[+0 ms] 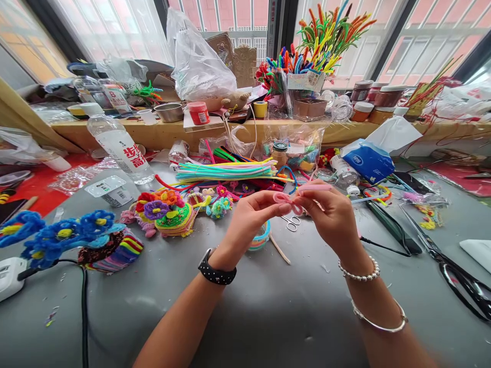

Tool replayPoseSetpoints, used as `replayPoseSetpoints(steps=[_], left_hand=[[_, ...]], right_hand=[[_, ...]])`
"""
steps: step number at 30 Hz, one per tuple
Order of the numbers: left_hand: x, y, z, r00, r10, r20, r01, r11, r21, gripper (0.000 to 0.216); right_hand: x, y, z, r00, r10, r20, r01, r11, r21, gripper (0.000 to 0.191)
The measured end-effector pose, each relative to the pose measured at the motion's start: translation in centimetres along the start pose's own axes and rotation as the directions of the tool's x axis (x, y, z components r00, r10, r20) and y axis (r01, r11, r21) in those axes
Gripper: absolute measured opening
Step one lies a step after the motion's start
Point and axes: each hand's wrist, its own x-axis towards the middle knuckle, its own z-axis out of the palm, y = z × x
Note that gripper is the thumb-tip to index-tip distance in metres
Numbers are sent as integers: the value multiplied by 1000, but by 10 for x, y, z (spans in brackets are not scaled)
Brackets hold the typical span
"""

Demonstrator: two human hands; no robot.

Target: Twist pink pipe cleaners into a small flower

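My left hand [258, 210] and my right hand [330, 209] meet above the middle of the grey table. Between their fingertips they pinch a pink pipe cleaner [283, 198] bent into small loops. A straight pink length shows along the top of my right fingers. Below and behind the hands lie small silver scissors [291, 223] and a ring of blue and clear tape [261, 238], partly covered by my left hand. Farther back rests a bundle of pastel pipe cleaners [226, 171]. Pipe-cleaner flowers on a green-topped round piece [174, 217] stand to the left.
Blue pipe-cleaner flowers [65, 232] and a black cable [85, 317] are at the left. A water bottle [120, 148] stands behind them. Large black scissors [452, 266] and a dark green tool [395, 227] with a cord lie at the right, near a blue tissue pack [368, 159].
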Motion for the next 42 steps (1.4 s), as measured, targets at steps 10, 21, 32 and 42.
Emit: replayPoseSetpoints(steps=[10, 21, 32, 42], left_hand=[[0, -1, -2, 998, -55, 29, 57, 997, -53, 15], [-5, 2, -1, 977, -117, 176, 144, 978, -151, 7], [-3, -1, 4, 992, -114, 52, 125, 913, -389, 7], [-4, 2, 5, 995, -83, -62, 57, 935, -351, 12]], right_hand=[[2, -4, -2, 989, 124, 76, -135, 978, 160, 16], [1, -9, 8, 763, 503, 406, -625, 414, 662, 19], [-3, -11, 15, 978, 200, -64, -188, 969, 163, 23], [-3, -8, 17, 998, 17, 66, -16, 1000, -22, 8]])
